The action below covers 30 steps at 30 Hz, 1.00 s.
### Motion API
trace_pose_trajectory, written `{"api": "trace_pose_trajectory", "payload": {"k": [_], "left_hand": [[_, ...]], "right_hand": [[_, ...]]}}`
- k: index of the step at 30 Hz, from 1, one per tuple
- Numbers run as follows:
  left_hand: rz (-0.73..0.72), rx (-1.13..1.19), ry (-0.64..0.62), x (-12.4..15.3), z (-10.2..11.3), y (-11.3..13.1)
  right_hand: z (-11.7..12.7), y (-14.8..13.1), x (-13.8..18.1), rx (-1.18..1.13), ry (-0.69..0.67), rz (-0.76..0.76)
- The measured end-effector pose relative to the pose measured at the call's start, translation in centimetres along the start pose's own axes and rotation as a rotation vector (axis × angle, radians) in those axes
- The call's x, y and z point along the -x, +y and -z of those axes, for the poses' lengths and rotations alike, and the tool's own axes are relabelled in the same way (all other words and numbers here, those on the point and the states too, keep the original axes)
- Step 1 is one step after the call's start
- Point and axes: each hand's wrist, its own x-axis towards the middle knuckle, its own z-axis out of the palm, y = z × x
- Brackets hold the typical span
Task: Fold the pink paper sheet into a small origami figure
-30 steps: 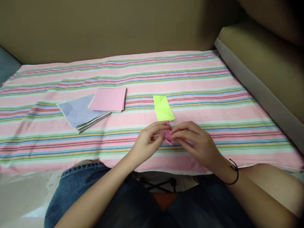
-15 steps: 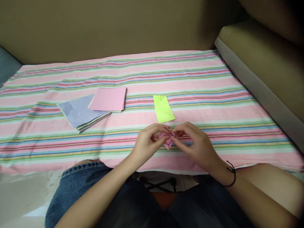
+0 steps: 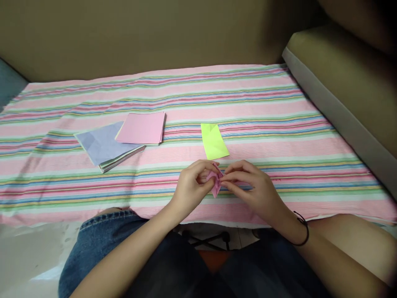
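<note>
I am watching through the head camera, and the piece of folded pink paper sits between the two hands, close to the near edge of the striped cloth. The left hand is curled, its thumb and forefinger closed on the paper's left side with a small gap inside the curl. The right hand comes in from the other side, its fingers bent and slightly spread, with the thumb and a fingertip pinched together at the paper's right edge. I count several creases in the pink piece, and its lower end narrows to a point (the fingers cover too much for me to read the whole shape). I cannot tell whether it touches the cloth beneath.

Just beyond the hands I see a yellow-green paper lying flat, with faint crease lines near its far end. Farther to the left, a pink paper stack overlaps the corner of a pale blue-topped stack, whose sheets fan out slightly along the near edge. A thin black band circles the right wrist. On the right, a brown cushion borders the cloth.
</note>
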Motion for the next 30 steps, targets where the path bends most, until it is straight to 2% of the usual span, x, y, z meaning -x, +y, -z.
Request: {"api": "trace_pose_trajectory", "payload": {"k": [4, 8, 11, 14, 18, 20, 23, 30], "left_hand": [[-0.031, -0.033, 0.052, 0.0, 0.0, -0.3], [0.01, -0.03, 0.069, 0.2, -0.5, -0.1], [0.049, 0.106, 0.083, 0.5, -1.3, 0.3], [0.113, 0.275, 0.085, 0.7, -1.9, 0.3], [0.244, 0.275, -0.031, 0.8, -2.1, -0.5], [0.245, 0.186, -0.081, 0.7, -2.0, -0.9], [0.23, 0.107, -0.064, 0.7, -1.9, -1.0], [0.335, 0.424, -0.108, 0.4, -2.2, -0.5]], "right_hand": [[-0.2, 0.1, 0.1, 0.015, -0.012, 0.013], [-0.3, 0.0, 0.0, 0.031, -0.035, -0.076], [-0.4, 0.0, -0.1, 0.033, 0.012, -0.137], [-0.5, -0.1, 0.0, 0.048, 0.069, -0.127], [-0.8, -0.1, 0.2, 0.108, 0.086, -0.028], [-1.0, 0.0, 0.4, 0.148, 0.08, 0.006], [-1.2, 0.1, 0.4, 0.18, 0.078, 0.008], [-1.1, 0.2, 0.1, 0.061, 0.019, -0.093]]}}
